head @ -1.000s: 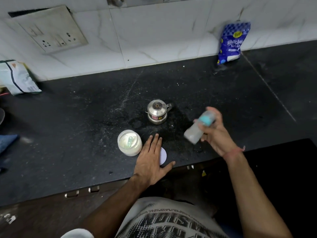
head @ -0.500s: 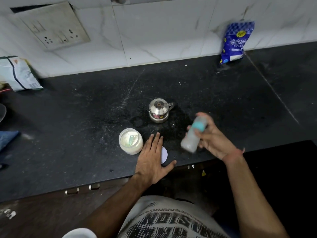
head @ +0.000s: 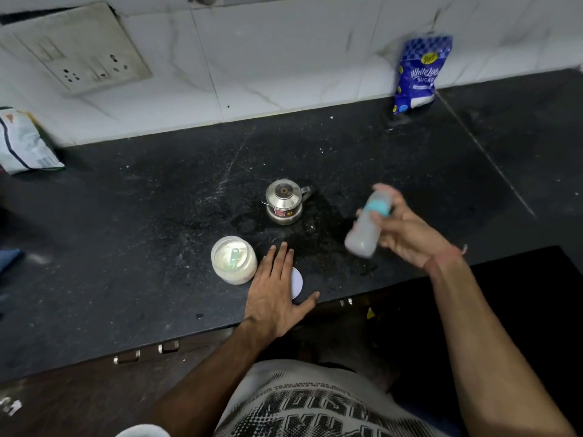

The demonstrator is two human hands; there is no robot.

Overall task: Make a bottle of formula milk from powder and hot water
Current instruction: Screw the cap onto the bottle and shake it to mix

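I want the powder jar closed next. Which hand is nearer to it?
Left. The left hand lies flat on the counter right beside the open powder jar, resting on its white lid. The right hand is farther off, holding the bottle.

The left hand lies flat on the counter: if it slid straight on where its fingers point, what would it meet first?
Probably the small steel kettle. The left hand points up and slightly right, past the open powder jar beside it; depth is uncertain.
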